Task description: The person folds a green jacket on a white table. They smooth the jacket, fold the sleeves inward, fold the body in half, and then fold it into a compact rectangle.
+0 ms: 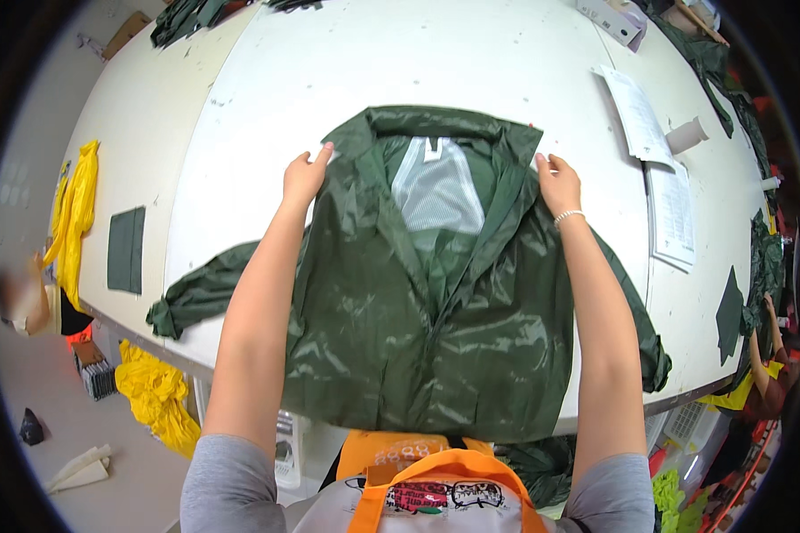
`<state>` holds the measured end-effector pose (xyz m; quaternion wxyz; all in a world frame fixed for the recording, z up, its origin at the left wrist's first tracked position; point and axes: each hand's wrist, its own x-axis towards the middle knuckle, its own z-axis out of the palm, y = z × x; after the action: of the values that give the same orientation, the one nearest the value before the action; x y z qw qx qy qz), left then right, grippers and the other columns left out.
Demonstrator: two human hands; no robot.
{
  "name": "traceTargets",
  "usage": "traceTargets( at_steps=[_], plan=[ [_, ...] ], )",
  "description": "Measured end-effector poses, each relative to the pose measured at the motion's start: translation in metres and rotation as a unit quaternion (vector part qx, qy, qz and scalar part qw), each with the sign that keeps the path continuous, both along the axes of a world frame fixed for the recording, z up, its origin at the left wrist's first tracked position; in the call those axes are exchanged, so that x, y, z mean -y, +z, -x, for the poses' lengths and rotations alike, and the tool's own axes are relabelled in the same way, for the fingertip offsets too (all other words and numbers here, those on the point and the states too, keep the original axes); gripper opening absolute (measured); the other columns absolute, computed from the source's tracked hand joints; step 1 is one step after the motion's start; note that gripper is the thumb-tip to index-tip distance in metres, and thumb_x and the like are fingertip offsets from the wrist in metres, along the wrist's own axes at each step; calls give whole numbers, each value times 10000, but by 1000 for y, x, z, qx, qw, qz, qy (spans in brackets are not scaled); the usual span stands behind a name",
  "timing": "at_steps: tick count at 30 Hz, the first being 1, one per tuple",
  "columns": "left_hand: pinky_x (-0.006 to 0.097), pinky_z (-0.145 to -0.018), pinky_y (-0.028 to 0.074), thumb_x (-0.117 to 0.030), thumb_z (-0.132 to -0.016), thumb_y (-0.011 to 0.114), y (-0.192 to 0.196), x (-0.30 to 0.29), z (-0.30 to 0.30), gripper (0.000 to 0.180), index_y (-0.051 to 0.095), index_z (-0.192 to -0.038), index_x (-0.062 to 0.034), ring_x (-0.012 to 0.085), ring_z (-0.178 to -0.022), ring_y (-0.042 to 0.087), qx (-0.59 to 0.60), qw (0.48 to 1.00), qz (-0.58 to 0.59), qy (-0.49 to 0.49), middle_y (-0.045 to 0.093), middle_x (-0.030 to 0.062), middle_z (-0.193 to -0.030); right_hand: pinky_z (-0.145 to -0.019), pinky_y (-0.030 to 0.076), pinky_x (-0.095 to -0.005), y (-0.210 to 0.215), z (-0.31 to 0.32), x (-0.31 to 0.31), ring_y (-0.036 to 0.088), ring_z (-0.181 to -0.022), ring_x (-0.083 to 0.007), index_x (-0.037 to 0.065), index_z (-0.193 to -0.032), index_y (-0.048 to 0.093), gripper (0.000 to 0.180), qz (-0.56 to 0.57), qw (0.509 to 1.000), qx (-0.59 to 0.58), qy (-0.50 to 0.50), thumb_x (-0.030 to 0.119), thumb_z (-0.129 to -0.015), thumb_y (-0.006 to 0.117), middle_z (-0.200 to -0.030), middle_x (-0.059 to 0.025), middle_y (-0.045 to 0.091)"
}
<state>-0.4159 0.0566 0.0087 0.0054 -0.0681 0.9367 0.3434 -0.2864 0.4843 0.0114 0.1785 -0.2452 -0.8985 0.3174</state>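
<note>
A dark green raincoat point(418, 302) lies flat and face up on a white table point(400, 62), its front open at the neck over a white mesh lining point(437, 188). My left hand point(306, 175) grips the left shoulder of the raincoat near the collar. At the right shoulder my right hand point(558, 183) holds the fabric too; a thin bracelet sits on that wrist. One sleeve point(196, 293) trails off to the left, and the coat's hem hangs over the table's near edge.
Paper sheets point(662, 169) and a paper cup point(687, 135) lie at the right of the table. A folded green piece point(126, 250) and a yellow garment point(76, 213) rest at the left. More green garments point(720, 71) sit at the far right. Other people work at both sides.
</note>
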Motion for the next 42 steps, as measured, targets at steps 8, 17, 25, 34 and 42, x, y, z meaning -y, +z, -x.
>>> traceTargets(
  at_steps=[8,17,25,34,42],
  plan=[
    [219,-396,284,-57,-775,650,47,-97,62,105,562,-832,-52,72,-442,395,53,930,-363,-26,481,0,-582,-621,483,-383,22,85,-7,629,-642,-330,-23,-773,659,270,37,999,0,39,246,-773,640,-698,-206,634],
    [413,-655,493,-205,-802,638,-29,-208,58,232,548,-901,-16,339,-717,634,-115,976,-65,-173,628,156,-724,-757,514,-456,-18,136,64,636,-853,-404,-20,-983,630,314,-101,979,149,97,275,-889,573,-871,-243,655],
    [300,-841,472,-134,-904,552,13,-152,-4,320,535,-1203,-21,224,-971,608,-144,935,-226,-232,631,130,-1074,-814,427,-406,15,34,132,532,-869,-326,39,-819,593,144,-103,893,-59,433,124,-739,678,-844,-128,560],
    [605,-1093,100,-552,-765,630,-31,-101,-126,764,405,-1411,-211,437,-1388,151,-99,916,140,-362,223,130,-1525,-772,392,-308,12,-97,148,528,-820,-184,101,-735,639,119,-224,821,77,519,201,-715,702,-758,-18,544],
    [654,-1067,106,-539,-689,671,-45,-114,-132,846,383,-1420,-223,449,-1388,140,-104,924,158,-331,201,146,-1529,-775,387,-314,5,-136,169,509,-871,-196,95,-751,665,191,-174,800,199,538,250,-676,747,-811,-33,533]
  ],
)
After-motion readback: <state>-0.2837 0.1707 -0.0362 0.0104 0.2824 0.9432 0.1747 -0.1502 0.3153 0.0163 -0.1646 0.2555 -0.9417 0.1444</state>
